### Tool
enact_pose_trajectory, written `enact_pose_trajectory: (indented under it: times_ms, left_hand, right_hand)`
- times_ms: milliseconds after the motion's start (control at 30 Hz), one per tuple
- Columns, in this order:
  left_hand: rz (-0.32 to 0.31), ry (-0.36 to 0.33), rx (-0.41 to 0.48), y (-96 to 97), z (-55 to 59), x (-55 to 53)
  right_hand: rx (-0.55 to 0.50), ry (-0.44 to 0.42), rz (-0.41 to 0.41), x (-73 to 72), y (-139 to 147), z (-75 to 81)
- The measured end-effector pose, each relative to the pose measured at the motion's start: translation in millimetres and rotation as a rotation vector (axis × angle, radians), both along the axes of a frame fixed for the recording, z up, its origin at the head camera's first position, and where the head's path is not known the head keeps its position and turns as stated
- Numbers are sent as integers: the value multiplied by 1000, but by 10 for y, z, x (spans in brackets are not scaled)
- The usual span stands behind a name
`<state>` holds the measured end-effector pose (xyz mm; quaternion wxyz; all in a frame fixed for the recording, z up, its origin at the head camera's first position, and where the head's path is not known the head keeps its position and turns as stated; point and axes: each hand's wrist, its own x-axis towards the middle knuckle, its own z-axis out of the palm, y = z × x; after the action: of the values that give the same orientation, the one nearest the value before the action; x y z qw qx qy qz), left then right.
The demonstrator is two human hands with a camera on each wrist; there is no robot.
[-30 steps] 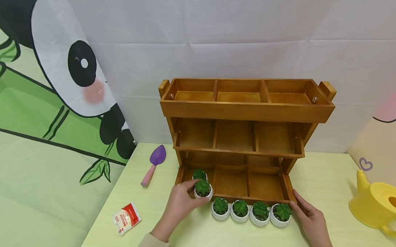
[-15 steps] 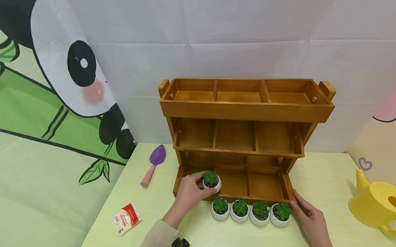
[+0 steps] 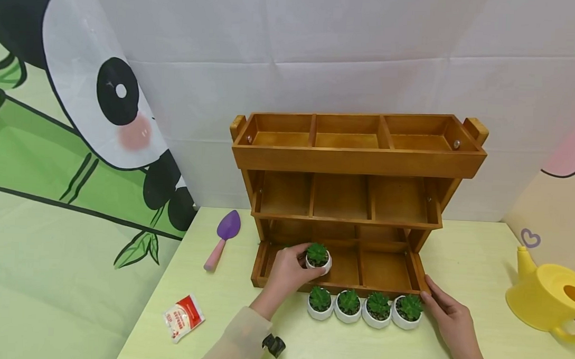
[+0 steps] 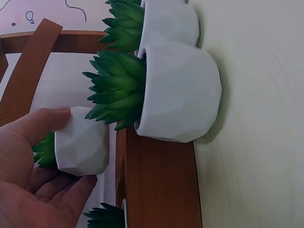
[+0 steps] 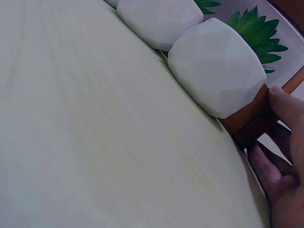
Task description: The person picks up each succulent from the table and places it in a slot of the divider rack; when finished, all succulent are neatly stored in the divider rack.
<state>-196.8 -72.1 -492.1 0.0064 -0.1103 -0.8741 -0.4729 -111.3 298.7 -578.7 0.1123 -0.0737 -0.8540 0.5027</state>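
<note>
My left hand (image 3: pixel 291 269) pinches a small potted succulent (image 3: pixel 317 258), its white faceted pot between thumb and fingers. It is over the middle of the bottom tier of a brown wooden shelf (image 3: pixel 359 162). In the left wrist view, the held pot (image 4: pixel 83 142) is above the tier's front board. Another succulent (image 4: pixel 104 216) shows low in that view; my hand hides it in the head view. My right hand (image 3: pixel 449 314) holds the front right corner of the bottom tier, thumb at the front board (image 5: pixel 251 116). Several potted succulents (image 3: pixel 348 307) line up before the shelf.
A purple trowel with a pink handle (image 3: pixel 222 239) lies left of the shelf. Nearer is a red and white packet (image 3: pixel 184 318). A yellow watering can (image 3: pixel 549 297) stands at the right. A white cloth wall (image 3: pixel 349 55) rises behind the shelf.
My left hand has carried the potted succulent rightward and slightly back, from the left compartment to the middle of the bottom tier. My right hand has stayed at the corner.
</note>
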Motion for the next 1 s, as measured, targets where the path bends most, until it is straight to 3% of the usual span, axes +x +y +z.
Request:
enact_pose_trajectory:
  times_ms: [433, 767, 1000]
  left_hand:
    - [-60, -15, -69, 190, -92, -151]
    - [-71, -34, -187, 363, -169, -209]
    - [-101, 17, -239, 454, -208, -235]
  right_hand:
    - [3, 6, -5, 1, -8, 5]
    - [4, -5, -7, -4, -2, 0]
    - [7, -8, -7, 3, -3, 5]
